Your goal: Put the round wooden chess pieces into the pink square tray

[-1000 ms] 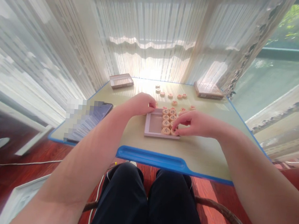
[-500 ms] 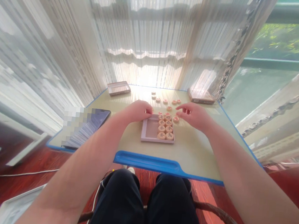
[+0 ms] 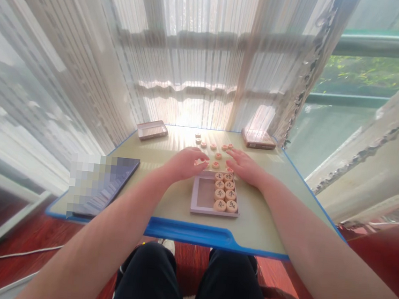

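Note:
A small white box tray (image 3: 194,193) rests near me on the table. Its right side is filled by two columns of round wooden Chinese chess pieces (image 3: 219,194) with black characters; its left part shows bare bottom. My left hand (image 3: 187,163) hovers just beyond the tray's far left corner, thumb and fingers apart around loose pieces partly hidden by it. Beyond the tray's far right corner, my right hand (image 3: 243,167) is spread out beside a red-marked piece (image 3: 230,170). Another red-marked piece (image 3: 215,164) lies between the hands.
More loose pieces (image 3: 213,146) are scattered toward the far edge. A shallow open box lid (image 3: 152,130) sits at the back left, a flat box (image 3: 259,139) at the back right. A dark, partly blurred-out tablet-like object (image 3: 122,184) lies left. The table (image 3: 259,221) has a blue rim.
My left hand has left the tray's far left corner and moved toward the loose pieces. My right hand has opened wider near the red-marked piece. The view has tilted up somewhat.

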Action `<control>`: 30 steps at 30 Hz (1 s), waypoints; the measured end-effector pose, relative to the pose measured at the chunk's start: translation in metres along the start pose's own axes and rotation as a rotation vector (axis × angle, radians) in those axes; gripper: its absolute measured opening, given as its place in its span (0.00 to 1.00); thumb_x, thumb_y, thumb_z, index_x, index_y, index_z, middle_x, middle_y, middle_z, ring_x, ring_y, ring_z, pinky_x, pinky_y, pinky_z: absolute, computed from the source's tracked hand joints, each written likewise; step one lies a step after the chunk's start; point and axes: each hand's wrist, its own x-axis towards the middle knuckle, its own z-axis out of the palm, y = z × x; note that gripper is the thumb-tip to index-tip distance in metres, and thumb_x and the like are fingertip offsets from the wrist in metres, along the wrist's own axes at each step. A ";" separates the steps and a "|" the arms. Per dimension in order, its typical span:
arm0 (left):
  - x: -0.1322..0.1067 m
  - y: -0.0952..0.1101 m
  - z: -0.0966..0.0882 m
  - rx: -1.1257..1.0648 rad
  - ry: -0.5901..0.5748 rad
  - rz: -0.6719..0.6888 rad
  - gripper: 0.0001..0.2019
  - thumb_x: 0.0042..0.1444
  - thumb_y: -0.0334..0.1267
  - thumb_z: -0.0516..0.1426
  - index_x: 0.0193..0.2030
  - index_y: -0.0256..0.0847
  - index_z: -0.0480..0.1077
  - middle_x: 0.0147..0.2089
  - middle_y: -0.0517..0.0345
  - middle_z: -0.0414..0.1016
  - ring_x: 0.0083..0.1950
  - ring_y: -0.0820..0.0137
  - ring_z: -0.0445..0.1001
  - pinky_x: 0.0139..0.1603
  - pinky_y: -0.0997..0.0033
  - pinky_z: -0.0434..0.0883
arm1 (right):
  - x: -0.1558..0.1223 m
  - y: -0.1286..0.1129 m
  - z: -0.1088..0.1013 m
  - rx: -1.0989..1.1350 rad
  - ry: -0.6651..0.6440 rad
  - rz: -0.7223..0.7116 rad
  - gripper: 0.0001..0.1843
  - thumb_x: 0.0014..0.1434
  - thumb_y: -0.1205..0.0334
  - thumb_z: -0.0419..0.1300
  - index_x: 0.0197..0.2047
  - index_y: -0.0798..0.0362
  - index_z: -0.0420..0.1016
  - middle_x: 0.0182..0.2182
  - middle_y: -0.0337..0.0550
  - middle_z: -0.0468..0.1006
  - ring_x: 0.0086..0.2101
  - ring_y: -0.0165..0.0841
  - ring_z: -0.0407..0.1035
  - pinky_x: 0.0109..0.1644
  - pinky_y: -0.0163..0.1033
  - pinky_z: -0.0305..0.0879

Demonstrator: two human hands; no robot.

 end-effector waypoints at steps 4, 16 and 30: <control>0.011 -0.022 0.015 0.119 0.191 -0.228 0.24 0.59 0.44 0.49 0.61 0.37 0.62 0.61 0.45 0.64 0.65 0.56 0.57 0.64 0.54 0.54 | 0.003 0.002 -0.001 0.011 -0.023 0.003 0.30 0.61 0.51 0.48 0.64 0.54 0.58 0.66 0.47 0.50 0.65 0.40 0.42 0.68 0.47 0.39; 0.033 -0.060 0.028 -0.330 0.488 -0.472 0.15 0.60 0.40 0.45 0.40 0.37 0.70 0.48 0.46 0.72 0.54 0.62 0.67 0.60 0.60 0.60 | 0.037 0.009 0.011 -0.227 0.075 -0.002 0.29 0.65 0.57 0.40 0.65 0.59 0.56 0.67 0.53 0.48 0.66 0.45 0.37 0.67 0.53 0.41; 0.031 -0.059 0.015 -0.683 0.565 -0.692 0.23 0.62 0.50 0.41 0.43 0.42 0.72 0.57 0.54 0.68 0.60 0.63 0.63 0.59 0.63 0.60 | 0.068 0.000 0.005 -0.053 -0.111 -0.133 0.37 0.63 0.40 0.33 0.66 0.50 0.54 0.67 0.45 0.49 0.65 0.38 0.42 0.68 0.46 0.39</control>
